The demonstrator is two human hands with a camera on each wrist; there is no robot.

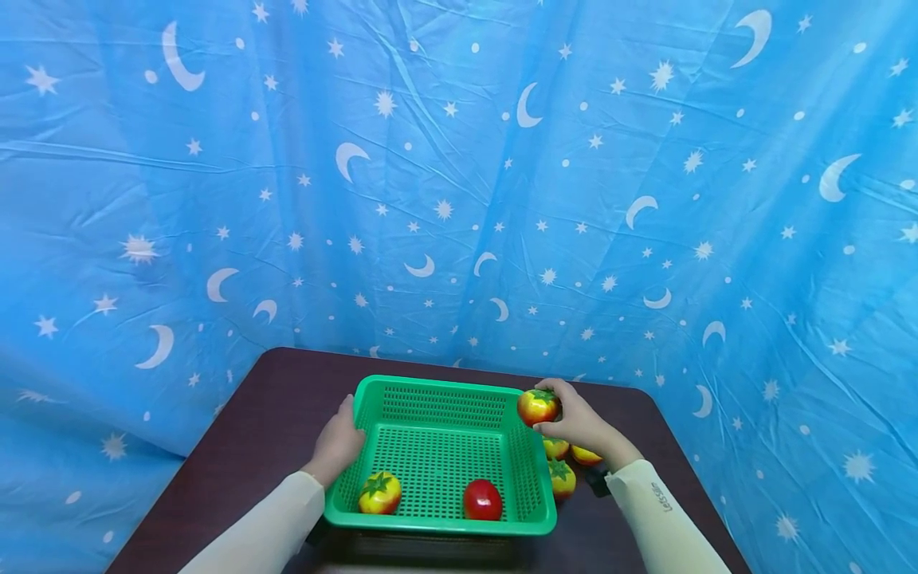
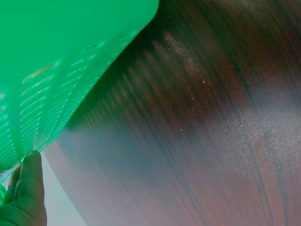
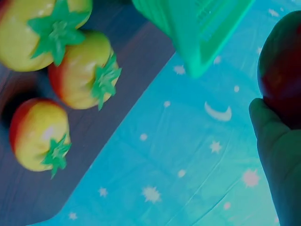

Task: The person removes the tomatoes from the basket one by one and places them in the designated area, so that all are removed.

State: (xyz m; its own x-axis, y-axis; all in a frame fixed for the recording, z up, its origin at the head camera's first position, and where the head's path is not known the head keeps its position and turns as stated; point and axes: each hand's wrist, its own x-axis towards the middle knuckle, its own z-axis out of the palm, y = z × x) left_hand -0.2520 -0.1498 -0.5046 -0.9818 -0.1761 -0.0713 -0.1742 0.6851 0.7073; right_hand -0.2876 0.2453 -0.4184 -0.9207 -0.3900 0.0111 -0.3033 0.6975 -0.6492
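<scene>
A green plastic basket stands on the dark table, and my left hand grips its left rim. In the left wrist view, fingers lie along its perforated outer wall. My right hand holds a red-and-yellow toy tomato with a green star-shaped calyx over the basket's right rim. Inside the basket, a yellow-and-red toy tomato lies at the front left, and a red round one at the front right. The right wrist view shows the held tomato dark at the edge.
Three more toy tomatoes lie on the table right of the basket, among them one by its wall and one under the right wrist. A blue curtain with moons and stars hangs behind the dark table.
</scene>
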